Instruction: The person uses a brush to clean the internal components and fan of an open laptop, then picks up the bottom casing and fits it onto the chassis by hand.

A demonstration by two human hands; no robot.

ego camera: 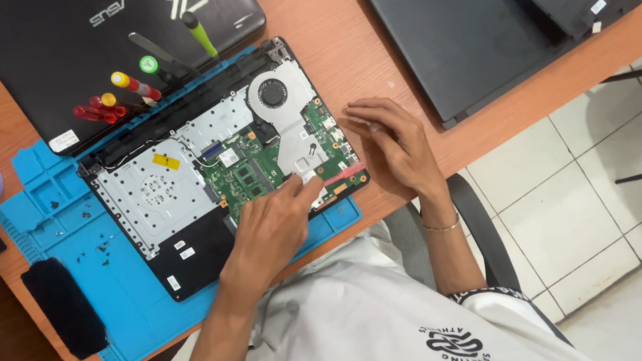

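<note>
Motherboard [258,167] under left hand [271,227], right hand [395,147] beside

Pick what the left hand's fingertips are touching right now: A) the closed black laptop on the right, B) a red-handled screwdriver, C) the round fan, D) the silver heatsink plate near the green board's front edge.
D: the left hand presses its fingertips on the silver heatsink plate of the opened laptop, below the fan; the right hand hovers beside it.

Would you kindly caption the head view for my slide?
Left hand touches the opened laptop's motherboard on a blue mat; right hand hovers beside it.
</note>
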